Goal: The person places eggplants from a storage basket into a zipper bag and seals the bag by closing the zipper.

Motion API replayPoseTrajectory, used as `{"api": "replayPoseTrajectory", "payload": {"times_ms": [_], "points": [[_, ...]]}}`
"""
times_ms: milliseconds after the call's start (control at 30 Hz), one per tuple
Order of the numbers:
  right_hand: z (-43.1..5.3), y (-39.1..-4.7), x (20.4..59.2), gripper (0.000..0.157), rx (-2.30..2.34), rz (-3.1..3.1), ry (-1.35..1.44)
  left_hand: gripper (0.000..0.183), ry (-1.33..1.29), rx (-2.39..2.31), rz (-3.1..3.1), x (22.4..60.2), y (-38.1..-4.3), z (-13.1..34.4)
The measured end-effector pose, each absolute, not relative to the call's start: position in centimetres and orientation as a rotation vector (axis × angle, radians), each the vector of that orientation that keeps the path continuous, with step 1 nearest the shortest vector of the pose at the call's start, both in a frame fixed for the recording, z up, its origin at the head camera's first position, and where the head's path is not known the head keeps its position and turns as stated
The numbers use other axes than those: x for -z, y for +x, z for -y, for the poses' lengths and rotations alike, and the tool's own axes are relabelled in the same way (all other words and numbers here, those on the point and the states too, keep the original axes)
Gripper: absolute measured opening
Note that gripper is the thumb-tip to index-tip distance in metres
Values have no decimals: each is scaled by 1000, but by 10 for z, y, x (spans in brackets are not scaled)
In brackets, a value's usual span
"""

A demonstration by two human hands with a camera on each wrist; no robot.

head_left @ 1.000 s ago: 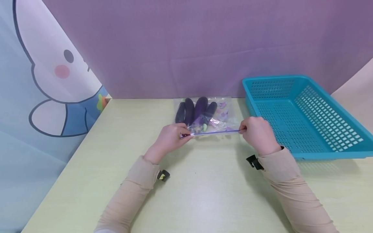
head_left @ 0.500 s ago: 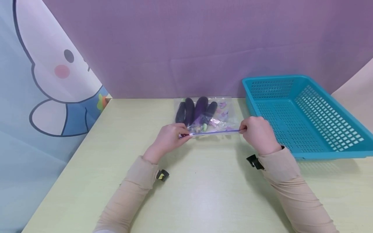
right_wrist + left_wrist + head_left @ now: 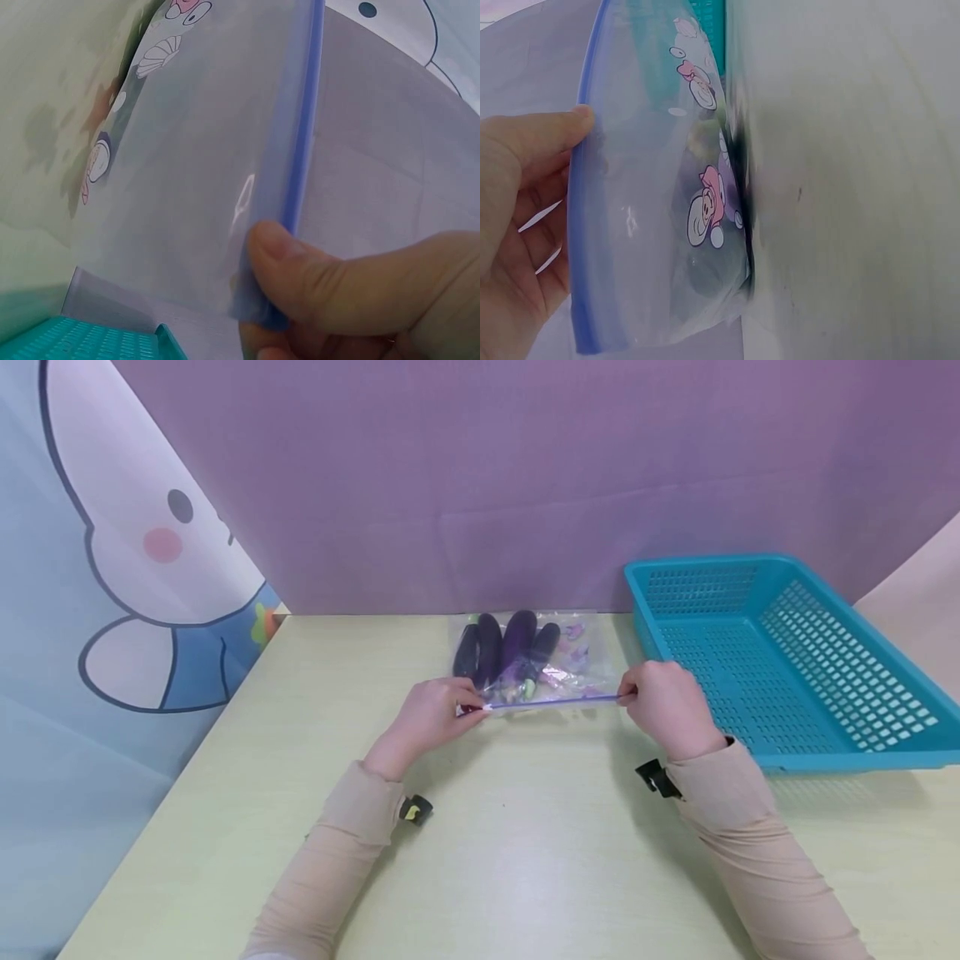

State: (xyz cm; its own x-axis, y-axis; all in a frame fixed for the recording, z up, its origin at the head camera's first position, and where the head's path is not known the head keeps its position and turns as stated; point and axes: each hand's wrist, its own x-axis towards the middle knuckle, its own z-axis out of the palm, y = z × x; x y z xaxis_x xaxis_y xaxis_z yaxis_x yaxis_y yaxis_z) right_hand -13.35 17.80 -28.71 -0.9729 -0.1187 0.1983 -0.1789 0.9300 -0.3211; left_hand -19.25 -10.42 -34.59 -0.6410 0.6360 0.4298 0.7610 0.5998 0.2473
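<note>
A clear zip bag (image 3: 592, 660) with printed cartoon figures lies near the table's back edge, several dark purple eggplants (image 3: 517, 643) inside it. Its blue zip strip (image 3: 555, 701) runs taut between my hands, raised off the table in both wrist views. My left hand (image 3: 438, 714) pinches the strip near its left end; in the left wrist view the thumb (image 3: 555, 131) lies on the strip. At the other end, my right hand (image 3: 667, 706) pinches the bag's corner, the thumb (image 3: 292, 270) showing in the right wrist view.
A turquoise perforated basket (image 3: 660, 618) stands at the right, close to my right hand. Behind the table (image 3: 495, 860) hangs a purple cloth (image 3: 450, 485); at the left is a light blue cloth (image 3: 45, 793) with a cartoon figure.
My left hand has slid slightly to the left along the zip strip, so a little more of the strip shows. The right hand keeps its place at the corner.
</note>
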Motion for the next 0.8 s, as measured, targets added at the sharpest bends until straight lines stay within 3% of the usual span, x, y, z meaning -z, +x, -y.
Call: {"api": "replayPoseTrajectory", "payload": {"times_ms": [800], "points": [[-178, -134, 288, 7, -511, 2915, 226, 12, -1160, 641, 2638, 341, -198, 118]]}}
